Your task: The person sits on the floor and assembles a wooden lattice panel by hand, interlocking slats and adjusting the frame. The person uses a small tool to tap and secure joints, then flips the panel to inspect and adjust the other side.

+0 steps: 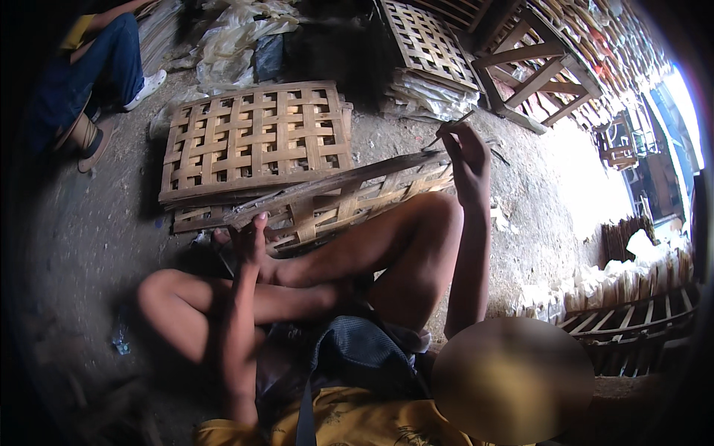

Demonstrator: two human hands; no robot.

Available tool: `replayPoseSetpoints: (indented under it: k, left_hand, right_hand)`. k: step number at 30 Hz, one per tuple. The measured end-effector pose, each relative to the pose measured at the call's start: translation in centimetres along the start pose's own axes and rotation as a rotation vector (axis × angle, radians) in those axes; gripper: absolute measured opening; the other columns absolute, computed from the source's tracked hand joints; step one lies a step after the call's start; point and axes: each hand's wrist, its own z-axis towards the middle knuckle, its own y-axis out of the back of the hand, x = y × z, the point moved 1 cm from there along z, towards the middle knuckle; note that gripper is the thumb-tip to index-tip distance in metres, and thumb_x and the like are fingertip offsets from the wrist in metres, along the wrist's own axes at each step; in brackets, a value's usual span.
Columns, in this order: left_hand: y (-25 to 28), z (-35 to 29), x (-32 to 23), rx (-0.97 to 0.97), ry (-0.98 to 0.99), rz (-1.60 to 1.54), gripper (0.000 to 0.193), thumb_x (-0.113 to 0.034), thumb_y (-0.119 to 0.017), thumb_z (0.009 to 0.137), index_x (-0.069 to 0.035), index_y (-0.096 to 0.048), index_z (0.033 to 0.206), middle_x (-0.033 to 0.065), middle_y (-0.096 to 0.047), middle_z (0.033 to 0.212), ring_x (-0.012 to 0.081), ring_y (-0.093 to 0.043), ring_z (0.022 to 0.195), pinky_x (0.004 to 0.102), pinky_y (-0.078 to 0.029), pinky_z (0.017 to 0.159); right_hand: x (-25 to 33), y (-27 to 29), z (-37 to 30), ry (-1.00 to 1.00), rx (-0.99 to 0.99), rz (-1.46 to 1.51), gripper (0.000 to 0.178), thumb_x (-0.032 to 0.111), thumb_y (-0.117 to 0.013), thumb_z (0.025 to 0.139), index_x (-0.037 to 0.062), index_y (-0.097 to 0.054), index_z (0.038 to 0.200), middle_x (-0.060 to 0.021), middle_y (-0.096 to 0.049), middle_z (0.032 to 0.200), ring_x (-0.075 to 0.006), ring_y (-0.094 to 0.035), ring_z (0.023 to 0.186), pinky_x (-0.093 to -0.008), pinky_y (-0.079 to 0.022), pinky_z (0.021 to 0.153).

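Observation:
A woven bamboo panel (pixel 364 195) stands tilted on edge across my shins, its dark wooden rim uppermost. At its left end, my left hand (pixel 249 241) is closed around the rim, thumb up. My right hand (pixel 468 152) is raised by the panel's right end and pinches a thin dark strip (pixel 465 117). Whether the strip is wire or split bamboo I cannot tell. Just beyond, a stack of woven bamboo panels (pixel 256 134) lies flat on the ground. My fingertips on the panel's far side are partly hidden.
A person in jeans (pixel 119 56) sits at the far left. Crumpled plastic sheeting (pixel 238 37) lies at the back. More woven panels (pixel 431 41) rest on folded sheets near a wooden frame (pixel 535 74). A slatted bamboo rack (pixel 632 316) stands at right on the concrete floor (pixel 550 201).

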Motion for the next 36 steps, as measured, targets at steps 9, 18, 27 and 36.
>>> replayPoseSetpoints:
  k: [9, 18, 27, 36]
  left_hand:
    - [-1.0, 0.1, 0.1, -0.098, -0.080, -0.191, 0.057, -0.034, -0.063, 0.092, 0.001, -0.040, 0.130, 0.0138, -0.062, 0.102, 0.0182, -0.065, 0.063, 0.0296, -0.054, 0.052]
    - [-2.4, 0.1, 0.1, -0.116, -0.140, -0.297, 0.059, -0.030, -0.068, 0.088, 0.001, -0.038, 0.128, 0.0137, -0.061, 0.102, 0.0180, -0.065, 0.064, 0.0298, -0.055, 0.050]
    - [-1.6, 0.0, -0.6, -0.103, -0.150, -0.253, 0.059, -0.030, -0.068, 0.089, 0.000, -0.037, 0.129, 0.0148, -0.061, 0.106, 0.0192, -0.065, 0.067, 0.0300, -0.055, 0.049]
    - [-1.4, 0.6, 0.8, -0.042, -0.111, -0.213, 0.062, -0.032, -0.067, 0.091, 0.000, -0.033, 0.131, 0.0152, -0.061, 0.108, 0.0198, -0.066, 0.069, 0.0291, -0.056, 0.049]
  right_hand:
    - [-0.2, 0.1, -0.6, -0.027, -0.003, -0.006, 0.011, 0.000, -0.061, 0.094, 0.0039, -0.065, 0.103, -0.0027, -0.067, 0.098, -0.0157, -0.063, 0.096, -0.0324, -0.049, 0.089]
    - [-1.4, 1.4, -1.0, -0.043, 0.001, -0.003, 0.010, 0.000, -0.061, 0.093, -0.0001, -0.065, 0.103, -0.0047, -0.067, 0.098, -0.0140, -0.062, 0.095, -0.0308, -0.048, 0.089]
    - [-0.8, 1.4, -1.0, -0.099, 0.038, -0.075, 0.011, 0.003, -0.063, 0.093, 0.0006, -0.065, 0.104, -0.0062, -0.068, 0.100, -0.0159, -0.063, 0.098, -0.0312, -0.047, 0.093]
    - [0.8, 0.5, -1.3, -0.048, -0.046, 0.071, 0.010, 0.005, -0.060, 0.096, 0.0010, -0.066, 0.103, -0.0041, -0.065, 0.098, -0.0119, -0.059, 0.094, -0.0268, -0.045, 0.087]
